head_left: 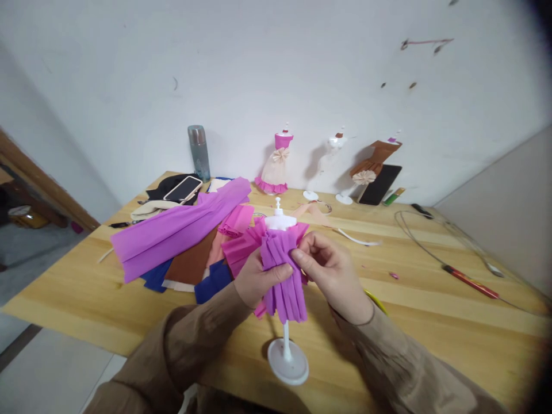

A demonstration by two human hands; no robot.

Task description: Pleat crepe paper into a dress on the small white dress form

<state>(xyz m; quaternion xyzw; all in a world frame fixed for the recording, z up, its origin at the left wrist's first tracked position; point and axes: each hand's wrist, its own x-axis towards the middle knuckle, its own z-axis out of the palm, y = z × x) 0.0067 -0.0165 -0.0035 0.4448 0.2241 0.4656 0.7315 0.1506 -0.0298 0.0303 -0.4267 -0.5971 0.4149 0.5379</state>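
A small white dress form (279, 221) stands upright on a round base (288, 368) near the table's front edge. Pleated purple crepe paper (285, 296) hangs in front of its body, with pink crepe paper (240, 248) spreading out behind on both sides. My left hand (263, 279) grips the purple pleats from the left, thumb laid across the front. On the right, my right hand (326, 270) pinches the pleats' right edge between thumb and forefinger. The form's lower body is hidden behind the paper.
Left lie a long purple crepe strip (181, 230), brown and blue sheets, and a phone (184, 188). Along the wall stand a thermos (199, 152), a pink-and-cream dressed form (278, 167), a bare form (336, 144) and a brown-dressed form (379, 158). A red-handled wired tool (470, 282) lies right.
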